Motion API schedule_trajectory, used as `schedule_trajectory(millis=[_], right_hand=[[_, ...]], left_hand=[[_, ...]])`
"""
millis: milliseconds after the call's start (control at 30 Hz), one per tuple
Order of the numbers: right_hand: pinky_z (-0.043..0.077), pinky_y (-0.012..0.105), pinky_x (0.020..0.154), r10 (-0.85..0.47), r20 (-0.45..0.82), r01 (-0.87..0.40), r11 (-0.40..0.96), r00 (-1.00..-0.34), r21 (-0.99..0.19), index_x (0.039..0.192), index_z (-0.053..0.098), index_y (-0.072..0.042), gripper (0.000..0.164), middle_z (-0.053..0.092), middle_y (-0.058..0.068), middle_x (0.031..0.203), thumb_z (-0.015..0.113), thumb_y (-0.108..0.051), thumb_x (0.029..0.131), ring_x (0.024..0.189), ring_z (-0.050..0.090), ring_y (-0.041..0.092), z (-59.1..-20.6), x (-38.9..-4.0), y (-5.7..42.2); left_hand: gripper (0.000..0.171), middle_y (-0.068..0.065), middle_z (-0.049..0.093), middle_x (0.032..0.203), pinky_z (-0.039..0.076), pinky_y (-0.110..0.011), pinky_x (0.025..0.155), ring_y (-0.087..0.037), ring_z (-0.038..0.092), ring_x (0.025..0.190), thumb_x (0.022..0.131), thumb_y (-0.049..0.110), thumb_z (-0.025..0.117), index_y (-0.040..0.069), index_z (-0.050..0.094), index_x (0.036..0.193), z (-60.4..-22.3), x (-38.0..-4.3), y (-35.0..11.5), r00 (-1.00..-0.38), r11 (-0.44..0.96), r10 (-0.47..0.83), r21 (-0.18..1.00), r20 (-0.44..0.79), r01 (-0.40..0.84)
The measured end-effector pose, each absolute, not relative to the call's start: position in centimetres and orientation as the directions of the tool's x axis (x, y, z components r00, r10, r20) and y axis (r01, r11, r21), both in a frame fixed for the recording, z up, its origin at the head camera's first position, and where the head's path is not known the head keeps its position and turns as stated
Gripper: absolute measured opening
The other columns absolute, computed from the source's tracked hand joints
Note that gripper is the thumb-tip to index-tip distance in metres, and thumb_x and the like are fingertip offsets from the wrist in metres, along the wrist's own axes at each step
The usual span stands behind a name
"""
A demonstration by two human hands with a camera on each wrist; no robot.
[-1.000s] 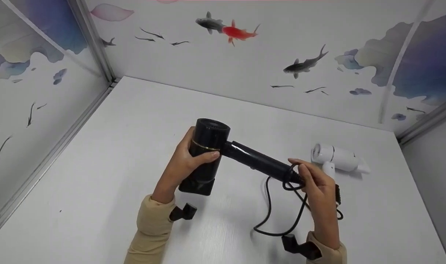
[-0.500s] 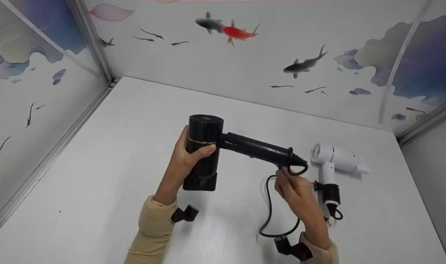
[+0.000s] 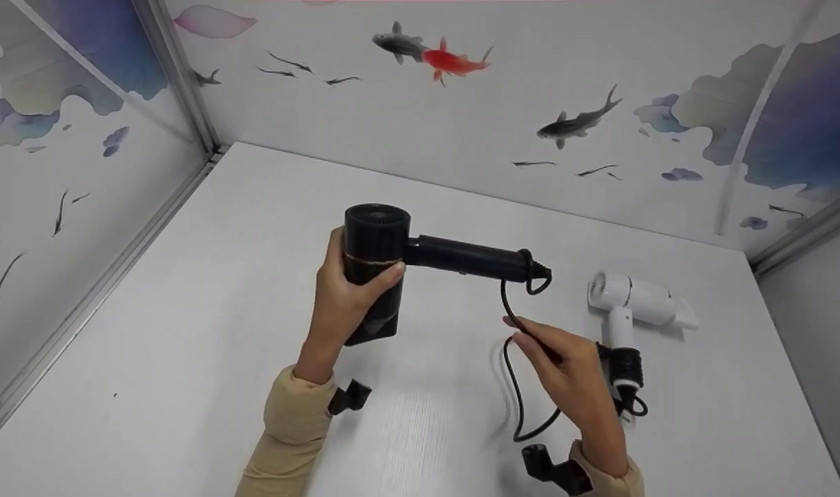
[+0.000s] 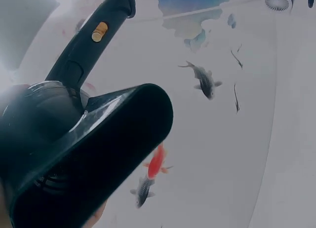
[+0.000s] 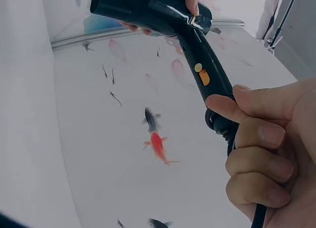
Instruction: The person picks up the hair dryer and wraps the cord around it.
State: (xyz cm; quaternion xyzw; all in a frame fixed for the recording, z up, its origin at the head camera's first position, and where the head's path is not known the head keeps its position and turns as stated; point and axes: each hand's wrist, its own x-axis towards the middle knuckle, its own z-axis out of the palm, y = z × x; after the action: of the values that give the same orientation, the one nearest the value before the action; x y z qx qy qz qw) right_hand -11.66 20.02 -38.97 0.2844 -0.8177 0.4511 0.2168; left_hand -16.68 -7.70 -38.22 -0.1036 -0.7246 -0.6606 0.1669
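A black hair dryer [image 3: 377, 235] is held up over the white table by my left hand [image 3: 344, 297], which wraps round its barrel with the thumb below a thin gold ring. Its handle [image 3: 471, 257] points right, and one loop of cord circles the handle's end. My right hand [image 3: 564, 366] pinches the black cord [image 3: 508, 300] just below that end, its fingers curled in the right wrist view. A slack bend of cord hangs under the hand. The flat nozzle [image 4: 98, 159] fills much of the left wrist view, and orange switches [image 5: 204, 77] show on the handle.
A white hair dryer [image 3: 633, 297] lies on the table [image 3: 206, 331] at the right, black cord [image 3: 625, 366] wound round its handle. Panels painted with fish [image 3: 454, 62] rise behind and at the sides. Black camera mounts [image 3: 350, 397] sit on both wrists.
The black hair dryer has risen slightly and shifted left, its handle turning more level. My right hand has moved from the handle's end down onto the cord.
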Motion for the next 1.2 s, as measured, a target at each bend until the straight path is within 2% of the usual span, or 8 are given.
schedule_trajectory(millis=[100, 333, 533, 833, 1200], right_hand=[[0.044, 0.011, 0.056, -0.222, 0.623, -0.642, 0.467, -0.750, -0.608, 0.099, 0.070, 0.001, 0.028, 0.071, 0.012, 0.089, 0.064, 0.015, 0.076, 0.066, 0.055, -0.001, -38.6, -11.5, 20.4], [0.040, 0.010, 0.053, -0.146, 0.647, -0.616, 0.514, -0.748, -0.596, 0.084, 0.070, -0.002, 0.018, 0.067, 0.004, 0.071, 0.070, 0.012, 0.073, 0.059, 0.050, -0.001, -38.1, -11.4, 20.9], [0.036, 0.014, 0.049, -0.071, 0.683, -0.625, 0.478, -0.727, -0.616, 0.079, 0.067, 0.001, 0.018, 0.058, 0.002, 0.064, 0.070, 0.016, 0.070, 0.055, 0.044, -0.001, -38.3, -11.4, 21.4], [0.032, 0.016, 0.047, 0.017, 0.720, -0.631, 0.467, -0.694, -0.619, 0.081, 0.066, 0.006, 0.015, 0.059, -0.002, 0.070, 0.067, 0.018, 0.071, 0.054, 0.040, 0.000, -38.2, -11.4, 21.9], [0.030, 0.017, 0.047, 0.054, 0.715, -0.622, 0.448, -0.697, -0.642, 0.080, 0.063, 0.011, 0.004, 0.059, -0.002, 0.071, 0.065, 0.013, 0.077, 0.052, 0.038, 0.001, -38.2, -11.5, 22.1]], left_hand=[[0.064, -0.007, 0.061, 0.102, 0.051, -0.034, 0.079, -0.017, 0.060, 0.089, 0.077, 0.019, 0.074, 0.010, 0.041, 0.130, -38.3, -16.7, -7.7, -0.916, 0.140, -0.063, 0.912, 0.397, 0.386], [0.067, -0.008, 0.061, 0.104, 0.050, -0.035, 0.080, -0.018, 0.060, 0.090, 0.078, 0.020, 0.074, 0.011, 0.039, 0.134, -38.4, -16.8, -7.6, -0.918, 0.182, -0.019, 0.904, 0.397, 0.387], [0.067, -0.007, 0.060, 0.105, 0.049, -0.038, 0.082, -0.019, 0.059, 0.092, 0.077, 0.022, 0.075, 0.014, 0.039, 0.133, -38.5, -16.9, -7.7, -0.940, 0.199, 0.051, 0.919, 0.338, 0.341], [0.061, -0.005, 0.063, 0.099, 0.052, -0.036, 0.078, -0.018, 0.063, 0.086, 0.079, 0.027, 0.073, 0.016, 0.041, 0.130, -38.5, -17.0, -8.0, -0.954, 0.198, 0.152, 0.937, 0.260, 0.287], [0.064, -0.006, 0.063, 0.105, 0.053, -0.038, 0.080, -0.018, 0.064, 0.089, 0.079, 0.031, 0.073, 0.017, 0.038, 0.131, -38.4, -16.9, -8.0, -0.944, 0.215, 0.263, 0.942, 0.199, 0.259]])
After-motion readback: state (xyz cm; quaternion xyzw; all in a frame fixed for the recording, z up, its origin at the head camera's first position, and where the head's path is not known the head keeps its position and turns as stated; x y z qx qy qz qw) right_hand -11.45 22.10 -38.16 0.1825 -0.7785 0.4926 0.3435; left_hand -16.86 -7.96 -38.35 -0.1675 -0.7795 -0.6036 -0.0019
